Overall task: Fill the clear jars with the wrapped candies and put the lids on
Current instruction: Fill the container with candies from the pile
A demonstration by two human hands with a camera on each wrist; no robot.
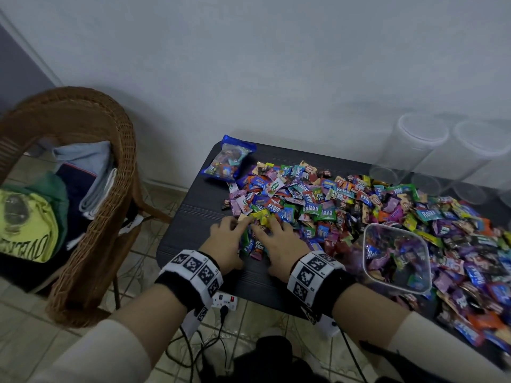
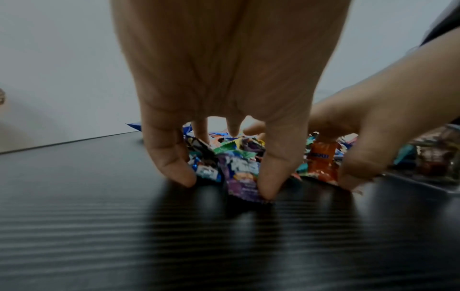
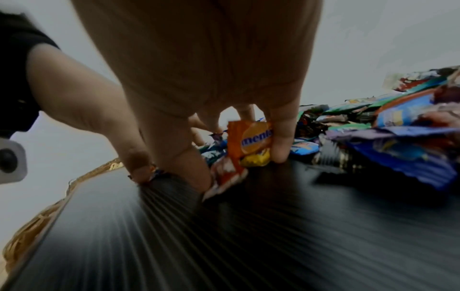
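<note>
both hands sit side by side at the near left edge of the candy heap (image 1: 345, 205) on the dark worktop (image 1: 193, 217). the left hand (image 1: 225, 239) has its fingers curled down around a small bunch of wrapped candies, fingertips (image 2: 184, 177) touching the worktop. the right hand (image 1: 279, 244) curls the same way, its grip closed around an orange candy (image 3: 248, 141) and others. a clear jar (image 1: 396, 258), partly filled and lidless, stands just right of the right hand among the candies. more clear jars (image 1: 420, 139) stand at the far right corner. a blue candy bag (image 1: 228, 158) lies at the far left corner.
</note>
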